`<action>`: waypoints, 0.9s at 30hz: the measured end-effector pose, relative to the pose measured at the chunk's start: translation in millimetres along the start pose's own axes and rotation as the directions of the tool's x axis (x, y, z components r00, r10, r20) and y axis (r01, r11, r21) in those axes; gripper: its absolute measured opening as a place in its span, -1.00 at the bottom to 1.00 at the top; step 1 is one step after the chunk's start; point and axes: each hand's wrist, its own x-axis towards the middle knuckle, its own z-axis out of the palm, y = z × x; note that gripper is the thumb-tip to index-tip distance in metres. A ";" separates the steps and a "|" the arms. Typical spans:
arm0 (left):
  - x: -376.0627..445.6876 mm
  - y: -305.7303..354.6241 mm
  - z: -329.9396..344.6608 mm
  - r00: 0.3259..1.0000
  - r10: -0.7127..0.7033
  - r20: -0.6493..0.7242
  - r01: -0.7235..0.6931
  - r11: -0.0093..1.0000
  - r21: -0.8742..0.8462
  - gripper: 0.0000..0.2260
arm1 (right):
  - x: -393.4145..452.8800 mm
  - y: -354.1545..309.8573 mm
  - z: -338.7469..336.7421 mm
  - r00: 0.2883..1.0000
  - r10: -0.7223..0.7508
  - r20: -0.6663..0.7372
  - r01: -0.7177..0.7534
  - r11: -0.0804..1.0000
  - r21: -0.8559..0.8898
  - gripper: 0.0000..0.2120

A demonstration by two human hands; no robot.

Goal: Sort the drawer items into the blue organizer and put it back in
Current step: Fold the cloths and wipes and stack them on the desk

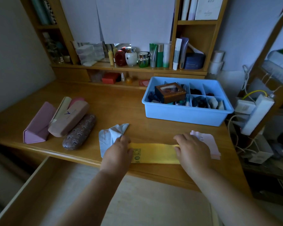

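A yellow cloth lies folded into a strip near the desk's front edge. My left hand pinches its left end and my right hand pinches its right end. A light blue cloth lies crumpled under my left hand. A pink cloth peeks out beyond my right hand. The blue organizer stands at the back right of the desk, holding a brown box and small items in its compartments. The open drawer shows at bottom left.
Three glasses cases lie at the left: a pink triangular one, a beige one and a patterned brown one. Bottles and jars line the shelf behind. A power strip and cables crowd the desk's right edge.
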 end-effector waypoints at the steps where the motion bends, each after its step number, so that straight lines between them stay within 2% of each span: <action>1: -3.4 -0.5 0.4 0.997 0.062 -0.043 -0.061 0.997 0.040 -0.82 | -4.6 -0.7 -1.0 0.997 -0.045 -0.066 0.049 0.997 0.057 -0.87; 3: -11.5 -0.6 -3.2 0.949 0.282 -0.143 -0.283 0.959 0.015 -0.85 | -16.1 -0.9 -0.5 0.977 -0.174 -0.126 0.194 0.966 0.170 -0.86; 5: -17.0 -5.2 -4.8 0.871 0.476 -0.125 -0.483 0.875 -0.039 -0.91 | -26.1 0.5 2.0 0.964 -0.261 -0.051 0.265 0.928 0.263 -0.87; 6: -19.3 -9.0 -5.2 0.860 0.506 -0.062 -0.510 0.857 -0.081 -0.87 | -30.1 2.8 4.0 0.966 -0.260 -0.005 0.249 0.918 0.307 -0.85; 8: -25.1 -18.9 -6.8 0.869 0.489 0.071 -0.477 0.867 -0.143 -0.70 | -35.2 6.4 4.3 0.974 -0.222 0.039 0.194 0.913 0.359 -0.82; 10: -31.2 -26.6 -8.3 0.870 0.480 0.114 -0.466 0.876 -0.127 -0.59 | -41.7 7.9 2.2 0.972 -0.231 0.030 0.210 0.924 0.320 -0.74; 13: -37.2 -25.1 -11.0 0.839 0.539 0.076 -0.537 0.842 -0.048 -0.65 | -54.7 7.8 0.9 0.955 -0.296 -0.013 0.290 0.926 0.242 -0.52; 15: -38.1 -19.2 -13.5 0.828 0.558 0.061 -0.558 0.830 -0.025 -0.75 | -62.0 8.3 2.3 0.945 -0.324 -0.036 0.324 0.920 0.222 -0.51; 19: -39.0 -15.0 -16.3 0.827 0.560 0.057 -0.555 0.828 -0.076 -0.95 | -70.8 5.4 1.7 0.942 -0.333 -0.026 0.330 0.916 0.226 -0.68; 22: -41.0 -15.4 -22.5 0.883 0.468 0.048 -0.454 0.875 -0.167 -0.96 | -71.0 6.4 -8.1 0.948 -0.319 -0.010 0.309 0.910 0.275 -0.80; 25: -43.9 -17.8 -30.1 0.943 0.331 0.045 -0.310 0.918 -0.248 -0.97 | -63.5 15.1 -27.2 0.978 -0.187 0.088 0.133 0.896 0.425 -0.88; 27: -43.5 -19.0 -35.5 0.976 0.217 0.024 -0.194 0.914 -0.355 -0.90 | -57.3 21.2 -40.2 0.963 -0.090 0.253 -0.062 0.842 0.536 -0.88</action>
